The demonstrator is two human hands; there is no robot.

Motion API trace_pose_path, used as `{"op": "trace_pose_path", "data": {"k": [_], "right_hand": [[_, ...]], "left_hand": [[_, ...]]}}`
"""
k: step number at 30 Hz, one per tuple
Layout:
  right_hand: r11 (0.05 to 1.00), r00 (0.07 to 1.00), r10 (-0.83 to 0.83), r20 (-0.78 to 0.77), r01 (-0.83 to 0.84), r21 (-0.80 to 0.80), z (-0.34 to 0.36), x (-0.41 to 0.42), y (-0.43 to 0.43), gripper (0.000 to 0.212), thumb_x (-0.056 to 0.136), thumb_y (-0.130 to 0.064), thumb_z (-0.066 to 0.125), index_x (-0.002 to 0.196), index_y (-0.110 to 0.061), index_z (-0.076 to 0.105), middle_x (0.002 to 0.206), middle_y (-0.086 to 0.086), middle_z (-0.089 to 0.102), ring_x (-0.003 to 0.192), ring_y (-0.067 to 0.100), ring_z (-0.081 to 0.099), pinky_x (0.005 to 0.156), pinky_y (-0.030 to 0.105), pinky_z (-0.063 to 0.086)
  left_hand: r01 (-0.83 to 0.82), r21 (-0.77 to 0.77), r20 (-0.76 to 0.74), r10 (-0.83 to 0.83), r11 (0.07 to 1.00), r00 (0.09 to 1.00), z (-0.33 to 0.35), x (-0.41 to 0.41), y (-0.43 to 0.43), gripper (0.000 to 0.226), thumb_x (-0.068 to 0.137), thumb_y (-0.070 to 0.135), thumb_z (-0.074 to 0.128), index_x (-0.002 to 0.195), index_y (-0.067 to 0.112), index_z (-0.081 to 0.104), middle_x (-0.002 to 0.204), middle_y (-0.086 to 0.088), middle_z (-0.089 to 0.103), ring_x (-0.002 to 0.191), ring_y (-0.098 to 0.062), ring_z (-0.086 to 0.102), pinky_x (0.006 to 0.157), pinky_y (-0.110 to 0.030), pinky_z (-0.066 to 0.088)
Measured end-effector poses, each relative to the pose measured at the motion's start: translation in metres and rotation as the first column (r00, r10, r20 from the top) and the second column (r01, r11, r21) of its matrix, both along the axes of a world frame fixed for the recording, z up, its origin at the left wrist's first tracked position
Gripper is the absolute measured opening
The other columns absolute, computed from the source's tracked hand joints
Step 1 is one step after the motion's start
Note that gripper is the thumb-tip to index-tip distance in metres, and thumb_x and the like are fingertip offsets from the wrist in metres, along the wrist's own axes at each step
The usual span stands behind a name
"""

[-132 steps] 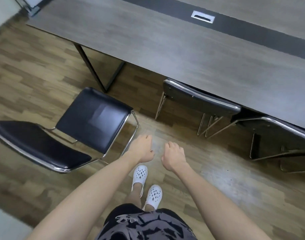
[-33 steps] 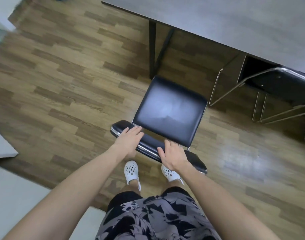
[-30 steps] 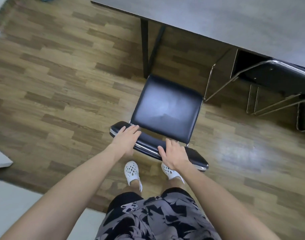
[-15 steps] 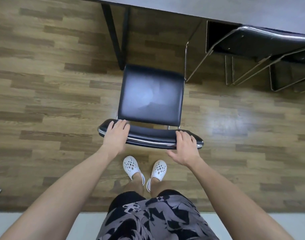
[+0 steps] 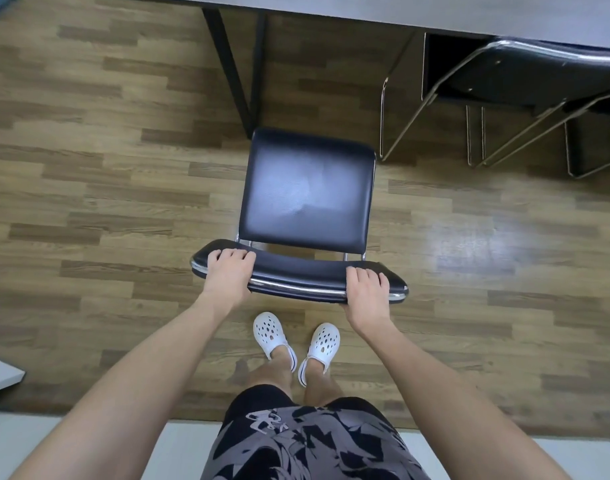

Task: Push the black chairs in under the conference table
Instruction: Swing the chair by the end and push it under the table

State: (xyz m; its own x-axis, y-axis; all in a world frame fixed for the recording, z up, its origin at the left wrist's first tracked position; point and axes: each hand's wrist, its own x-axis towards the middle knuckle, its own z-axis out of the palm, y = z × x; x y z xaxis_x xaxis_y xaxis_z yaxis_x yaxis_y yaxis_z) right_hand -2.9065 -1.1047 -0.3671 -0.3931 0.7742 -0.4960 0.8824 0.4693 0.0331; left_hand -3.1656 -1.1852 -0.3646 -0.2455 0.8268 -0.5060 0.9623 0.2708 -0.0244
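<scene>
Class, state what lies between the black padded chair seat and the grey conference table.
Head view: wooden floor and the table's black metal leg separate black padded chair seat from grey conference table.

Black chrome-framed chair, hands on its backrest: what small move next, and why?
Probably push the black chrome-framed chair forward, slightly rightward: left hand and right hand grip its backrest, its seat sits outside the grey conference table, and the black table leg nears its front-left corner.

Conference table — near strip only, the rest cut by the top edge. Second chair cut by the right edge, its front hidden under the table top. Near chair: legs hidden beneath the seat. Left hand, right hand — thumbs not made out.
</scene>
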Motion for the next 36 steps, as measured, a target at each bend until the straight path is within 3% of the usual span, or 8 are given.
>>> {"op": "trace_pose_path", "data": {"k": [2, 7, 19, 32, 36], "right_hand": [[1.000, 1.000, 0.005, -0.009, -0.005, -0.004, 0.002, 0.000, 0.002, 0.052, 0.064, -0.011, 0.079, 0.108, -0.016, 0.052, 0.101, -0.001, 0.060, 0.100, 0.024, 0.055, 0.100, 0.042, 0.037], [0.999, 1.000, 0.006, -0.028, -0.007, -0.034, 0.009, -0.004, 0.005, 0.048, 0.072, -0.002, 0.066, 0.114, -0.015, 0.048, 0.110, 0.001, 0.058, 0.109, 0.024, 0.052, 0.104, 0.040, 0.032], [0.995, 0.997, 0.077, 0.005, -0.077, -0.061, 0.012, -0.004, 0.014, 0.051, 0.070, -0.007, 0.073, 0.113, -0.017, 0.046, 0.110, 0.001, 0.057, 0.106, 0.023, 0.053, 0.095, 0.034, 0.038], [0.998, 0.999, 0.042, 0.025, -0.041, -0.043, 0.010, -0.022, 0.032, 0.046, 0.071, -0.004, 0.068, 0.110, -0.016, 0.046, 0.106, 0.000, 0.057, 0.103, 0.023, 0.054, 0.093, 0.033, 0.037], [0.998, 0.997, 0.047, 0.055, -0.045, -0.039, 0.006, -0.024, 0.041, 0.050, 0.069, -0.009, 0.075, 0.109, -0.017, 0.046, 0.104, -0.001, 0.057, 0.101, 0.022, 0.055, 0.090, 0.033, 0.038]], "left_hand": [[0.004, -0.007, -0.003, -0.004, 1.000, 1.000, 0.001, 0.000, 0.002, 0.053, 0.074, 0.024, 0.071, 0.122, 0.020, 0.051, 0.128, 0.002, 0.057, 0.121, -0.024, 0.048, 0.105, -0.039, 0.026], [0.004, -0.039, -0.004, -0.004, 0.999, 1.000, 0.005, -0.001, 0.005, 0.051, 0.074, 0.020, 0.069, 0.121, 0.021, 0.049, 0.129, 0.002, 0.056, 0.120, -0.024, 0.048, 0.104, -0.038, 0.026], [0.006, -0.072, -0.014, -0.007, 0.997, 1.000, 0.010, 0.000, 0.012, 0.052, 0.077, 0.021, 0.067, 0.124, 0.021, 0.046, 0.131, 0.001, 0.053, 0.123, -0.023, 0.046, 0.107, -0.037, 0.026], [0.012, -0.071, -0.006, -0.012, 0.997, 1.000, 0.012, -0.017, 0.037, 0.050, 0.076, 0.018, 0.066, 0.122, 0.020, 0.046, 0.130, 0.000, 0.053, 0.122, -0.024, 0.045, 0.109, -0.039, 0.024], [0.030, -0.070, -0.013, -0.031, 0.997, 0.999, 0.012, -0.021, 0.046, 0.050, 0.077, 0.020, 0.067, 0.123, 0.019, 0.046, 0.128, 0.000, 0.054, 0.121, -0.025, 0.045, 0.108, -0.039, 0.026]]}}
